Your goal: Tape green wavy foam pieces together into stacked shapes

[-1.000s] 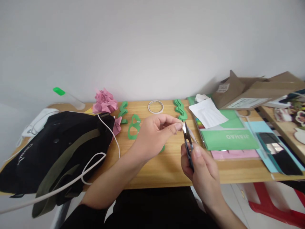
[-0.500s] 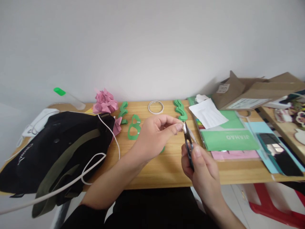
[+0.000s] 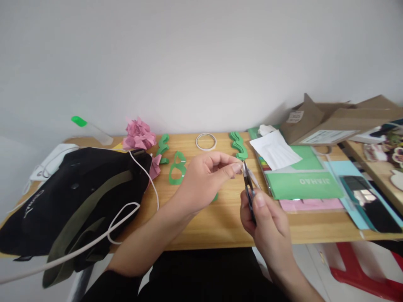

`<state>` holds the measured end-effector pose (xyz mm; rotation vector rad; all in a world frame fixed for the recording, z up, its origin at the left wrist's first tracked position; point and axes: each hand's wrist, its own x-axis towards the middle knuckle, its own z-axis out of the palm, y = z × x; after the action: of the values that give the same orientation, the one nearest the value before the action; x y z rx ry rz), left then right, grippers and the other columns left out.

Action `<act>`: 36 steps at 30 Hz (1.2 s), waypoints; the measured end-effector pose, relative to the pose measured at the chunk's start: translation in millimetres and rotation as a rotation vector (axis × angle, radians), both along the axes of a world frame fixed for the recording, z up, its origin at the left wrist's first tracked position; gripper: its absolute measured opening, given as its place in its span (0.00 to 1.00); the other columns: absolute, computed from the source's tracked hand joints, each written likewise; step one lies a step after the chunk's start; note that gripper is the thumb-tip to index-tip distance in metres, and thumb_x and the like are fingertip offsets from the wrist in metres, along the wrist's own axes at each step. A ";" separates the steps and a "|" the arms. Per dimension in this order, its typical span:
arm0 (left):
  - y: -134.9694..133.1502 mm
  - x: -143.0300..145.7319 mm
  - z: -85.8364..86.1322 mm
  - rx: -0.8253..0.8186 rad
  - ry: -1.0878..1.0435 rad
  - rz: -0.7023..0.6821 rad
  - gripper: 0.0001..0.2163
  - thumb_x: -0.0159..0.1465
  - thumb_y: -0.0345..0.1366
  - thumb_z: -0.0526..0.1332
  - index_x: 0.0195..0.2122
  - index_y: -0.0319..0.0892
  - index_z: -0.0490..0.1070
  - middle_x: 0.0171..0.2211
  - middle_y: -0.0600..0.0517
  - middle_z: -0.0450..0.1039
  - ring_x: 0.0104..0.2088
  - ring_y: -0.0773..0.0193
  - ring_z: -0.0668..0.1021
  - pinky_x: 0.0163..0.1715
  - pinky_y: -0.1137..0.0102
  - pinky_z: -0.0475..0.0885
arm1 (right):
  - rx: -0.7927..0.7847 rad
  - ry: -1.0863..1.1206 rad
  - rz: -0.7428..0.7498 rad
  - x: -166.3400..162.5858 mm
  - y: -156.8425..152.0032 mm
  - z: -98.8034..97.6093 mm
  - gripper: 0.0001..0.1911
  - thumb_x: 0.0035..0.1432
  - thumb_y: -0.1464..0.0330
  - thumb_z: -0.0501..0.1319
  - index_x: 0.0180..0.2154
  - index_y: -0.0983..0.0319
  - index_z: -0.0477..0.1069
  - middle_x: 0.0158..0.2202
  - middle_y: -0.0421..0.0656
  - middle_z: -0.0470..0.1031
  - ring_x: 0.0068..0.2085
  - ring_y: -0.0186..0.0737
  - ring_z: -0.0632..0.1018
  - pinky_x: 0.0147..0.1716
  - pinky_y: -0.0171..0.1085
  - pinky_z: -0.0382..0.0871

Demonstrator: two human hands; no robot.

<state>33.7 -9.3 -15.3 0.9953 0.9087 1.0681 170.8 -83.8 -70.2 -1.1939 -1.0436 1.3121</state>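
Observation:
My right hand grips a pair of dark scissors, blades pointing up and away from me. My left hand is closed in a pinch on a small white strip, mostly hidden by the fingertips and right beside the blade tips. Beyond the hands, a thin roll of tape lies flat on the table. Wavy green paper cutouts are stacked to its right, with another wavy green piece to its left. A green paper shape with two holes lies near my left wrist.
At left, a black bag with a white cable across it lies near pink crumpled paper. To the right are a green packet, a white tissue, a cardboard box and a phone.
The scissor blades look closer together at the white strip, and less of the strip shows. Both hands have stayed almost in place.

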 end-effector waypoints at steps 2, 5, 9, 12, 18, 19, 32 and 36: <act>-0.1 -0.1 0.0 -0.008 -0.002 0.004 0.04 0.57 0.26 0.65 0.25 0.39 0.76 0.25 0.55 0.77 0.27 0.72 0.77 0.34 0.76 0.73 | 0.011 -0.011 -0.003 0.2 0.5 0.2 0.21 0.66 0.54 0.54 0.26 0.61 0.64 0.19 0.35 0.56 0.20 0.29 0.58 0.17 0.30 0.51; -0.7 -0.3 -0.3 -0.011 0.011 0.002 0.05 0.57 0.26 0.65 0.25 0.39 0.75 0.25 0.55 0.77 0.27 0.72 0.76 0.34 0.76 0.73 | 0.031 -0.019 -0.001 0.7 0.4 -0.3 0.21 0.67 0.56 0.54 0.26 0.61 0.64 0.19 0.35 0.56 0.20 0.28 0.58 0.18 0.30 0.51; -1.0 -0.5 -0.7 -0.017 0.022 -0.013 0.05 0.57 0.27 0.64 0.25 0.39 0.75 0.24 0.55 0.76 0.26 0.72 0.75 0.33 0.75 0.72 | 0.048 -0.017 0.013 2.0 -0.2 -2.3 0.21 0.68 0.57 0.52 0.26 0.61 0.63 0.19 0.35 0.57 0.20 0.28 0.59 0.18 0.30 0.51; -0.1 -0.5 -0.5 -0.022 0.021 -0.020 0.05 0.57 0.27 0.64 0.24 0.39 0.75 0.23 0.56 0.75 0.26 0.72 0.75 0.32 0.75 0.71 | 0.073 -0.039 0.020 2.5 0.8 -1.8 0.21 0.68 0.57 0.52 0.25 0.61 0.63 0.19 0.35 0.57 0.20 0.28 0.58 0.18 0.30 0.50; 1.0 -0.9 -1.4 -0.025 0.028 -0.025 0.04 0.56 0.27 0.65 0.24 0.39 0.75 0.24 0.55 0.76 0.27 0.72 0.75 0.31 0.76 0.69 | 0.111 -0.102 0.025 4.3 2.5 1.0 0.21 0.68 0.57 0.52 0.25 0.61 0.61 0.18 0.34 0.55 0.19 0.28 0.57 0.17 0.30 0.47; 1.0 -1.0 -1.7 -0.026 0.028 -0.026 0.04 0.56 0.27 0.65 0.24 0.39 0.75 0.24 0.55 0.76 0.27 0.72 0.75 0.31 0.76 0.69 | 0.114 -0.109 0.027 5.0 2.5 0.6 0.21 0.68 0.57 0.52 0.25 0.61 0.61 0.18 0.33 0.55 0.19 0.28 0.56 0.17 0.31 0.47; 0.0 -3.1 -2.5 -0.013 0.004 -0.079 0.05 0.56 0.29 0.65 0.24 0.38 0.74 0.23 0.55 0.74 0.26 0.72 0.73 0.30 0.75 0.68 | 0.149 -0.134 0.066 7.5 1.5 3.6 0.22 0.69 0.57 0.51 0.24 0.59 0.57 0.18 0.33 0.53 0.19 0.28 0.54 0.17 0.32 0.46; -0.2 -4.4 -4.1 -0.001 -0.004 -0.091 0.04 0.55 0.31 0.66 0.24 0.38 0.74 0.23 0.55 0.73 0.26 0.72 0.73 0.31 0.74 0.67 | 0.158 -0.146 0.076 9.4 1.4 3.4 0.22 0.69 0.57 0.50 0.24 0.59 0.56 0.18 0.33 0.53 0.19 0.29 0.54 0.17 0.32 0.46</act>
<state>29.3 -9.5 -19.4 1.0240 0.8527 0.9924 180.1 -82.4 -66.8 -1.1526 -1.2851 1.1899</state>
